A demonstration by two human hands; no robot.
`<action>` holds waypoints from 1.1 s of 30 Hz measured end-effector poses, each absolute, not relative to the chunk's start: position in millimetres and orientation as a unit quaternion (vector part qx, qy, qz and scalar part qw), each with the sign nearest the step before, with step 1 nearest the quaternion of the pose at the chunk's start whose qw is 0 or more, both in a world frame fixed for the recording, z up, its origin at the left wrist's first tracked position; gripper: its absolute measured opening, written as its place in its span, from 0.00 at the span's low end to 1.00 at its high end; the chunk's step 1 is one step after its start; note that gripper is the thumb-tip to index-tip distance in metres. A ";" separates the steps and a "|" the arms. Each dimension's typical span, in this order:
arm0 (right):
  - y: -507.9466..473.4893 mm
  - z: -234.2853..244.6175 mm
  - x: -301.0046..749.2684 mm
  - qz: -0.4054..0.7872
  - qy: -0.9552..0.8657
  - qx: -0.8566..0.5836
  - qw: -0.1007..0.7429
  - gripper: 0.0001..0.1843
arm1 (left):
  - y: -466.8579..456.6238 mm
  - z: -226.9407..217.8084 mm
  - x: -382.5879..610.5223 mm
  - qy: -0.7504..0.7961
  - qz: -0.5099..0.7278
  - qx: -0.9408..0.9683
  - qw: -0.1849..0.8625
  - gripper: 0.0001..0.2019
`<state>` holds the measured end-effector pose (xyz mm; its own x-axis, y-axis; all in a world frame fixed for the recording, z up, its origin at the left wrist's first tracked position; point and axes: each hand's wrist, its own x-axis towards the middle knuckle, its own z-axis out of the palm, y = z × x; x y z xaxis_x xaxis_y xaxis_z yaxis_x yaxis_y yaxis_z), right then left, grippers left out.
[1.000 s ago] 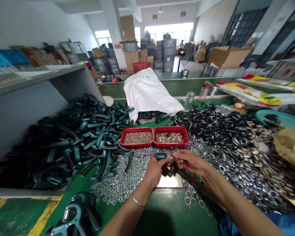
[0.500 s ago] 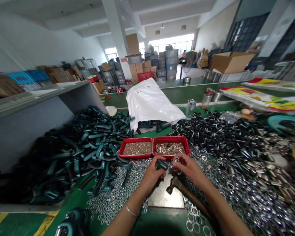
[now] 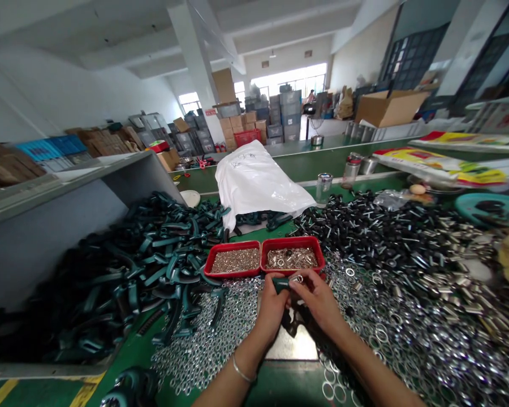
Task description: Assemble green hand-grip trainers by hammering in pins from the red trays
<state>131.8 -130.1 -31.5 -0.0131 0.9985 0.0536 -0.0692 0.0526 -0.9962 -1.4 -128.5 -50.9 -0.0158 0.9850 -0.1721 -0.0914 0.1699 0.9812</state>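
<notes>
The left hand closes around a teal handle, and the right hand pinches a small metal ring. A big heap of teal handles lies unworked at left.

Just below the two red plastic trays, the left hand grips a teal plastic clamp, while the right hand pinches a small steel ring at its end. Steel washers spread over the green tabletop below the trays, with a heap of teal clamps to their left, black-and-steel fittings to their right, and a white plastic sack behind them.
</notes>
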 end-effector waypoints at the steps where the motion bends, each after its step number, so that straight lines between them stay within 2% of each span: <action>1: -129.9 -30.2 134.2 0.489 -0.514 -0.472 0.523 0.13 | -131.6 -51.1 -0.9 0.507 0.469 0.434 0.579 0.17; 3: -129.8 -25.8 140.5 0.483 -0.532 -0.469 0.513 0.13 | -139.8 -47.0 -1.8 0.451 0.413 0.453 0.648 0.20; 7: -134.5 -16.6 146.2 0.597 -0.498 -0.409 0.478 0.14 | -158.1 -24.6 -11.1 0.326 0.300 0.450 0.775 0.34; 8: -136.0 -16.0 145.3 0.623 -0.488 -0.397 0.465 0.15 | -161.2 -19.6 -13.5 0.307 0.294 0.437 0.793 0.33; 10: -137.3 -17.9 145.0 0.643 -0.502 -0.388 0.429 0.15 | -164.8 -14.1 -16.5 0.298 0.302 0.400 0.812 0.23; 12: -135.5 -22.7 152.9 0.582 -0.577 -0.427 0.384 0.15 | -164.6 -13.9 -17.2 0.339 0.357 0.369 0.788 0.17; 16: -124.2 -35.3 206.2 0.233 -0.695 -0.618 0.284 0.09 | -156.5 -13.7 -17.1 0.430 0.527 0.351 0.643 0.16; 18: -116.8 -40.9 239.8 0.152 -0.676 -0.675 0.252 0.07 | -151.5 -9.7 -15.3 0.440 0.553 0.369 0.603 0.16; 23: -97.7 -53.4 276.2 0.077 -0.644 -0.745 0.156 0.03 | -144.2 -8.2 -1.2 0.426 0.549 0.401 0.598 0.17; 27: -85.4 -56.8 271.6 0.053 -0.643 -0.757 0.104 0.04 | -140.5 -23.6 -1.8 0.425 0.567 0.351 0.612 0.18; 30: -83.9 -51.1 274.5 0.050 -0.655 -0.749 0.090 0.05 | -137.4 -31.8 -12.4 0.441 0.580 0.334 0.597 0.19; 33: -90.8 -41.4 274.2 0.043 -0.664 -0.739 0.110 0.11 | -134.3 -30.6 -21.7 0.463 0.573 0.369 0.566 0.18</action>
